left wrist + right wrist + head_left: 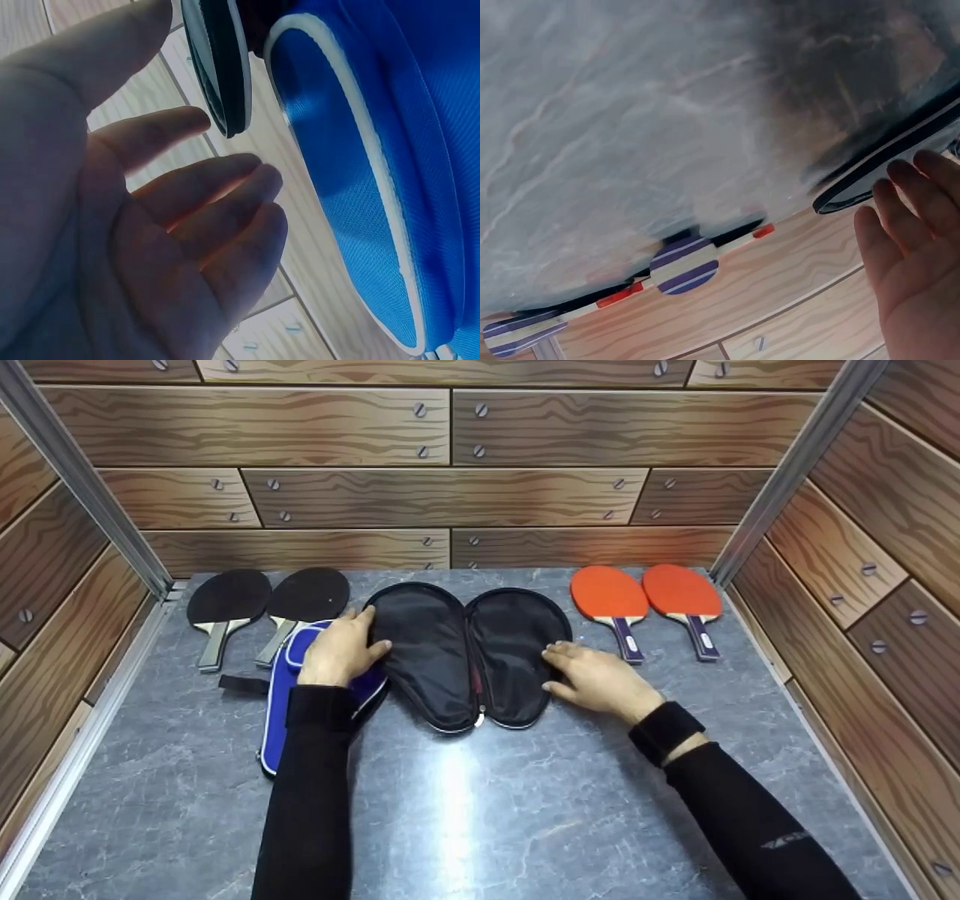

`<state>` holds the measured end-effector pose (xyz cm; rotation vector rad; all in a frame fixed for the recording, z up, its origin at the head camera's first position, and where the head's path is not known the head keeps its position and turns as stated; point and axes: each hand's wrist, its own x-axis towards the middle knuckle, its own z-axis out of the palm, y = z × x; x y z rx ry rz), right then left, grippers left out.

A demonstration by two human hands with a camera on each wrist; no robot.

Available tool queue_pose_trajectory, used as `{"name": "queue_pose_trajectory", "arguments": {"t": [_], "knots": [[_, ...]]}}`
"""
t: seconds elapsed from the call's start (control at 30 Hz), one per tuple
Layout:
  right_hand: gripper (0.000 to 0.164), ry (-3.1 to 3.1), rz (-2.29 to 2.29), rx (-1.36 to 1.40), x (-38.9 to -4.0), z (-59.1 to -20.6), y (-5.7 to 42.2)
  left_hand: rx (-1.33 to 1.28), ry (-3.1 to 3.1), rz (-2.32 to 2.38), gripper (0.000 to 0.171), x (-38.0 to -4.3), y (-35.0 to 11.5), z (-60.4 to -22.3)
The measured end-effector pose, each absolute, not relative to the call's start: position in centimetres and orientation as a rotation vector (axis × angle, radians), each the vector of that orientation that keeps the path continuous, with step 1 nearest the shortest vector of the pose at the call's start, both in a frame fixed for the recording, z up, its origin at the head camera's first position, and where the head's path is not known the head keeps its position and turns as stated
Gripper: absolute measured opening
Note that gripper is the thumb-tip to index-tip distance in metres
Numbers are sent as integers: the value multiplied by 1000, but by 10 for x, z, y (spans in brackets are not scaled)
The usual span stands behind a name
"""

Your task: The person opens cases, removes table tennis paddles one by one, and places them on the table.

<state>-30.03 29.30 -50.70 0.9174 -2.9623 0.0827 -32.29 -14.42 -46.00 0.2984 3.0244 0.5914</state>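
A black zip-up paddle case lies unfolded in the middle of the table, its two halves side by side and a zipper pull at the near end of the seam. My left hand is over a blue paddle case, thumb and fingers spread beside the black case's left edge. In the left wrist view that hand holds nothing, with the blue case beside it. On the right half's outer edge rest the fingertips of my right hand; the right wrist view shows its fingers nearly straight.
Two black-faced table tennis paddles lie at the back left, the blue case close to one handle. Two orange-faced paddles with purple handles lie at the back right. Wood-patterned walls bound the grey table.
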Motion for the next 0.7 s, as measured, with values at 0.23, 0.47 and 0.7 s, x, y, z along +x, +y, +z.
{"name": "queue_pose_trajectory", "arguments": {"t": [0.23, 0.47, 0.7], "knots": [[63, -3011, 104, 933, -301, -509, 291, 359, 3066, 640, 75, -322, -139, -457], [64, -3011, 133, 1000, -300, -508, 293, 416, 3091, 758, 73, -321, -132, -449], [67, -2978, 203, 1102, -300, -506, 297, 467, 3079, 864, 74, -321, -123, -443]]}}
